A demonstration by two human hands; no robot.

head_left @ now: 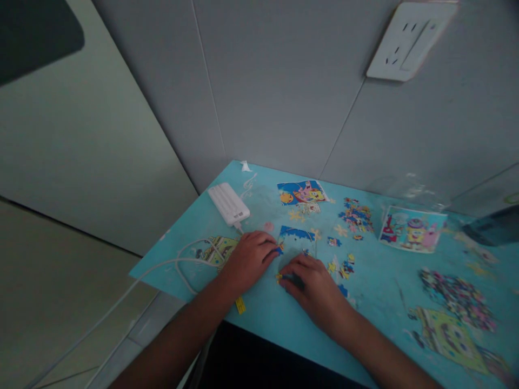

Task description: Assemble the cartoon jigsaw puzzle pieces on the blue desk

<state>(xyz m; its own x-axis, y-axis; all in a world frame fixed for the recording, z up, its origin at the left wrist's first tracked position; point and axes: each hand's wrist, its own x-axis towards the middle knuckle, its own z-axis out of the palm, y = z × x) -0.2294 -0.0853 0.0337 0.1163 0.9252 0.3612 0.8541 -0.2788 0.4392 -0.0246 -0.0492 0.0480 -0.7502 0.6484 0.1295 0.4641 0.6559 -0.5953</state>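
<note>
A partly joined jigsaw puzzle (298, 233) lies on the table between my hands, its blue strip along the far side. My left hand (252, 256) is at its left edge, thumb and fingertips closed on a small blue puzzle piece (280, 249). Nearer the table's front edge, my right hand (310, 278) pinches a small yellow puzzle piece (279, 276) between thumb and finger. Some joined pieces (306, 252) show just beyond its knuckles. Loose yellow and blue pieces (347, 267) lie to the right of that hand, partly hidden by it.
A picture card (302, 192) lies at the back, with a piece pile (357, 215) to its right. Another card (413, 229) and a larger pile (458, 297) are farther right. A white power bank (229, 203) with a cable (182, 259) is at left. A wall rises behind.
</note>
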